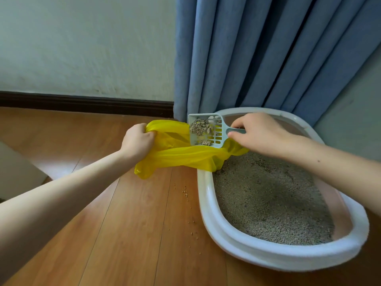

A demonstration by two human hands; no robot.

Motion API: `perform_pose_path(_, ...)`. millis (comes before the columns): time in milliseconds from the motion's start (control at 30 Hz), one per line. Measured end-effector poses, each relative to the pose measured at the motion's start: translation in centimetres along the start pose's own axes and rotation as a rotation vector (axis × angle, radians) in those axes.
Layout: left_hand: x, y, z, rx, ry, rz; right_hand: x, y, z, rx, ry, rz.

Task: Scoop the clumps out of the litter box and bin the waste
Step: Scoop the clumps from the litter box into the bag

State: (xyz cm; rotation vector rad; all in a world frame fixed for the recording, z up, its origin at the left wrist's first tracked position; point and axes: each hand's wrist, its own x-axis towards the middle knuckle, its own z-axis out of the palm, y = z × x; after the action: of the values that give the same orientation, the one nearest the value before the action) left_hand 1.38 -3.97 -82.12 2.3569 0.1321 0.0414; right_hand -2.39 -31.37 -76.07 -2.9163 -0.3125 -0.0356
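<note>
Yellow bag (181,155) bunched in left hand (138,140), right hand (259,132) pinching scoop (208,130), curtain (268,54) behind litter box (208,203)

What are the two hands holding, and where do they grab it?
Left hand grips the yellow plastic bag by its bunched edge. Right hand pinches the pale slotted plastic scoop by its handle.

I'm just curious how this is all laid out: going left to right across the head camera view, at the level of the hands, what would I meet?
Left hand → yellow bag → scoop holding clumps → right hand → far rim of the litter box.
</note>
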Motion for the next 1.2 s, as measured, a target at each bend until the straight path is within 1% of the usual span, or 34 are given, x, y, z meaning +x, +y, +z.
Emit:
perform_pose_path(233, 0.2, -0.2, 0.0, -0.037, -0.043, -0.053, -1.0, 0.5, 1.2, -0.296, 0.136, -0.204)
perform_pose_path(400, 0.7, -0.8, 0.3, -0.066, -0.046, -0.091, -1.6, 1.1, 2.1, -0.315, 0.192, -0.302)
perform_pose_path(567, 1.1, -0.9, 0.6, -0.066, -0.037, -0.117, -2.2, 1.2, 2.2, -0.41, 0.345, -0.41)
perform_pose_path(667, 1.2, -1.1, 0.5, -0.073, -0.041, -0.114, -2.3, 1.1, 2.4, -0.531, 0.366, -0.436)
perform_pose_path(833, 1.2, -1.2, 0.5, -0.076, -0.051, -0.1, -2.1, 1.5, 2.4, -0.53, 0.411, -0.412)
perform_pose_path(933, 1.3, -1.2, 0.4, -0.077, -0.046, -0.105, -1.9, 1.7, 2.1, -0.466, 0.344, -0.388)
perform_pose_path(967, 1.3, -1.2, 0.4, -0.079, -0.047, -0.106, -2.0, 1.6, 2.0, -0.418, 0.316, -0.351)
perform_pose_path(1000, 1.3, -1.2, 0.4, -0.079, -0.05, -0.104, -2.2, 1.4, 1.8, -0.345, 0.294, -0.287)
perform_pose_path(1067, 1.3, -1.3, 0.4, -0.073, -0.051, -0.104, -2.5, 1.1, 1.1, -0.14, 0.223, -0.076)
perform_pose_path(1200, 1.5, -1.4, 0.4, -0.063, -0.044, -0.097, -3.4, 2.0, 0.0, 0.418, 0.093, 0.264)
